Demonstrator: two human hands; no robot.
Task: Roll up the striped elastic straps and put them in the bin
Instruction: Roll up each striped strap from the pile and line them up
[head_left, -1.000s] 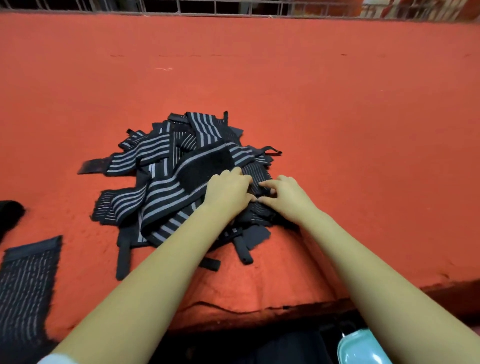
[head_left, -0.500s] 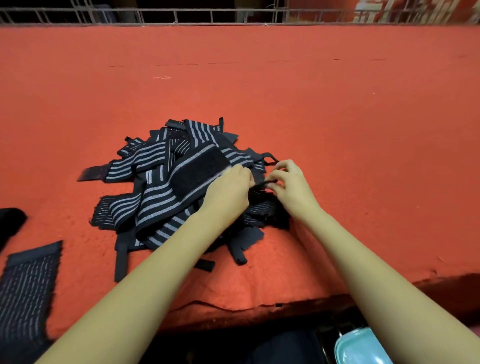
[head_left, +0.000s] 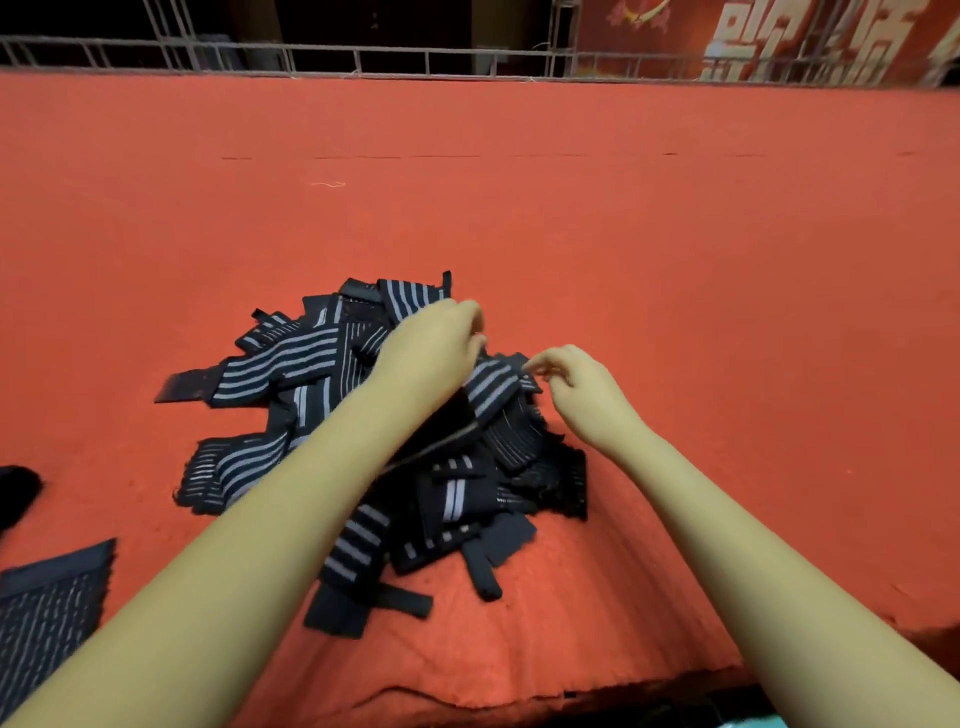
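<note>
Red cloth covers the wide surface (head_left: 675, 260), with a metal railing (head_left: 363, 57) along its far edge. Near us lies the heap of striped elastic straps (head_left: 291, 364), loose and crossed over one another, none rolled that we can see; a separate flat piece (head_left: 47, 613) lies apart at the lower left. Our left hand (head_left: 436, 348) hangs over the top of the heap, its fingers curled down round a strap (head_left: 488, 387) that rises out of the pile, though the back of the hand hides the grip itself. Our right hand (head_left: 582, 387), just beside it, pinches that strap's edge between thumb and fingers (head_left: 545, 358). We judge this the picking-out step, with rolling not yet begun. Next we need to draw the strap clear of its neighbours, find one end and wind it snugly. We cannot make out the bin.
</note>
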